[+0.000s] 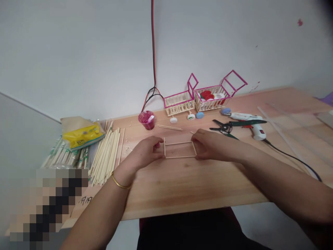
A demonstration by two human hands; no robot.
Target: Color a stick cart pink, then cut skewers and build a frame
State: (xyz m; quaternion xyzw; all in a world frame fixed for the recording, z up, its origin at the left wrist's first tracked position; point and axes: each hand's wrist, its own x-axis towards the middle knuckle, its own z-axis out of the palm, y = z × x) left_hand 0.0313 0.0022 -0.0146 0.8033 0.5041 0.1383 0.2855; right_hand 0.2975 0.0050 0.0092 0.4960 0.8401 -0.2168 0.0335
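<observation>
A small rectangular frame of thin wooden sticks (179,157) is at the middle of the wooden table (182,187). My left hand (147,151) is closed at the frame's left end, thumb and fingers gripping the short side stick. On the opposite end, my right hand (208,144) is closed round the right side stick, and its fingertips are partly hidden. Just beyond the frame, two loose sticks (170,127) lie near a plastic cup of magenta paint (147,119).
Two stick-built carts, one unfilled (179,100) and one holding bottle caps (213,97), stand against the wall. Cutting pliers (226,126) and a corded glue gun (257,130) lie right. Left are bundled sticks (105,156) and a yellow packet (83,135).
</observation>
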